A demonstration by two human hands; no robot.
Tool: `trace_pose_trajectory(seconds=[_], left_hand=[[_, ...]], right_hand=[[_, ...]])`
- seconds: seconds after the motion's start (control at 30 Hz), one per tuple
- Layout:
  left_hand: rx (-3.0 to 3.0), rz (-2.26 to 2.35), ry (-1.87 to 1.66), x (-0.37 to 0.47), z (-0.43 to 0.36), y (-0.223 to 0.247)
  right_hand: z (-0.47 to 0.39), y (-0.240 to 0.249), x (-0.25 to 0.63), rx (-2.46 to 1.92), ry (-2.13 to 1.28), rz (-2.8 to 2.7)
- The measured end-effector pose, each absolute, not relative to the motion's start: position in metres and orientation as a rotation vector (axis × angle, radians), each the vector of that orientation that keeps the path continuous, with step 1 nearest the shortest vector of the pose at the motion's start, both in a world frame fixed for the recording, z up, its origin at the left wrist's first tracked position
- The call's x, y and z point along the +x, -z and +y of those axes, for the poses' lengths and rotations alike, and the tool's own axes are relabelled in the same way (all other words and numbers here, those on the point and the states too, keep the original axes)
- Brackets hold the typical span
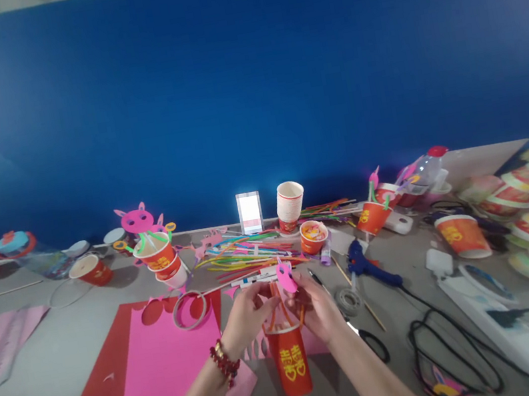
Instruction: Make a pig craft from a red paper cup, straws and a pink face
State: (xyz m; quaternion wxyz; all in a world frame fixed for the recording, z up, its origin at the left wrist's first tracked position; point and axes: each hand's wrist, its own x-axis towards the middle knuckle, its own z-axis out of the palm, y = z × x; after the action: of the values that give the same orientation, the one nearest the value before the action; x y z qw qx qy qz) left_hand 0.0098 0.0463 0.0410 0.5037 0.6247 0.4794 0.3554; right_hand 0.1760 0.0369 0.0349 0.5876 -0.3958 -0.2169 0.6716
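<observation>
A red paper cup (292,363) with yellow characters stands before me between my forearms. Orange pipe cleaners (286,310) rise out of its rim. My left hand (251,316) is closed, its fingers pinching at the pipe cleaners above the cup's left side. A pink paper animal head (286,277) with cut-out eyes and ears sits at the top of the stems. On its right side my right hand (317,307) is closed on it, thumb and fingers at its lower edge. The exact fingertip contact is partly hidden.
Pink sheets (166,370) over red paper and a tape roll (190,310) lie left. A blue glue gun (370,267), scissors (373,343) and a power strip (510,332) lie right. Behind are pipe cleaners (253,250), finished cup figures (158,260) and stacked cups (290,204).
</observation>
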Motion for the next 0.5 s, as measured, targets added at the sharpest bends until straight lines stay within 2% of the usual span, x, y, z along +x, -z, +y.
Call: trace_pose_trajectory(seconds=[0.5], left_hand=[[1.279,0.894,-0.896,0.012,0.047,-0.042]], right_hand=[[0.038,-0.044,0.196,-1.044,-1.298,-0.857]])
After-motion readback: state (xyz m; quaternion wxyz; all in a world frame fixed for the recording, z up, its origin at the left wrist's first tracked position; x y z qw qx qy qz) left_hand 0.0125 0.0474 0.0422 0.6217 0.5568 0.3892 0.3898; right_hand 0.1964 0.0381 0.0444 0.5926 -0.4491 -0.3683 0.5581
